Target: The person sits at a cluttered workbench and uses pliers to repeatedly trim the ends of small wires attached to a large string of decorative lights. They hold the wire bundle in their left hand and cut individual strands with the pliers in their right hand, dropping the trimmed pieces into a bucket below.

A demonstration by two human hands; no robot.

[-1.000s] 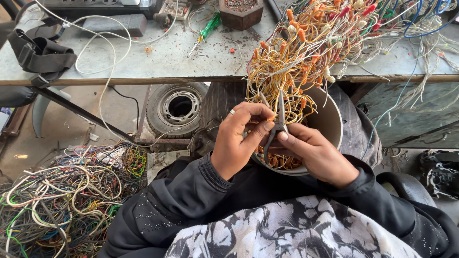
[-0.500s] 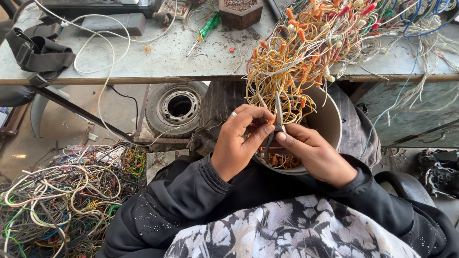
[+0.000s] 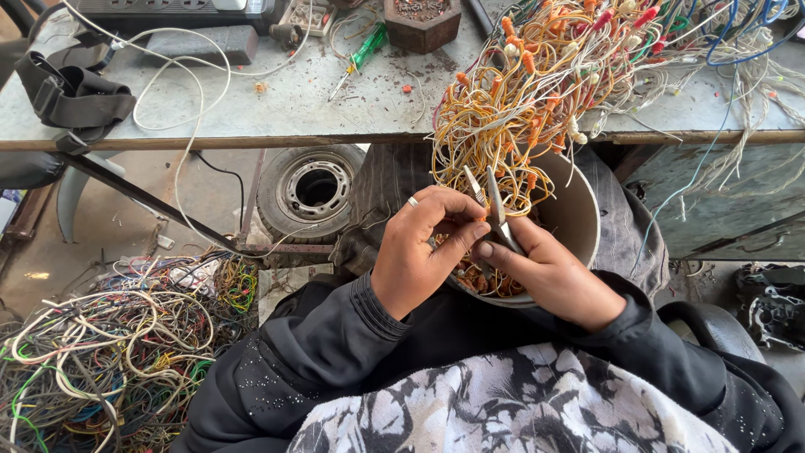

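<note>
Wires: the tangled bundle of thin orange, yellow and white wires with orange and red plugs (image 3: 537,92) spilled off the bench edge and hung down into the round grey metal bowl (image 3: 579,220) on the person's lap.
Bench: the worn grey-green tabletop (image 3: 285,109) ran across the top of the view, dusty and scattered with scraps.
On the bench: a green-handled screwdriver (image 3: 362,55), a dark hexagonal wooden block (image 3: 422,22), a loose white cable (image 3: 180,88) and a black webbing strap (image 3: 71,92) lay there.
Floor: bare concrete lay under the bench, with a small black rubber tyre on a metal rim (image 3: 312,189) standing beside the knee.
Floor, left: a big heap of mixed coloured scrap wire (image 3: 101,361) sat beside the person.
Left hand: the left hand (image 3: 419,256), ring on one finger, was curled over the bowl's rim, fingertips pinched together on thin strands.
Right hand: the right hand (image 3: 558,277) was closed round the handles of small silver metal cutters (image 3: 495,210), tips pointing up into the hanging strands.
Hands together: both thumbs met, touching, just above the bowl.
Sleeves: dark jacket cuffs covered both wrists, elbows tucked in.
</note>
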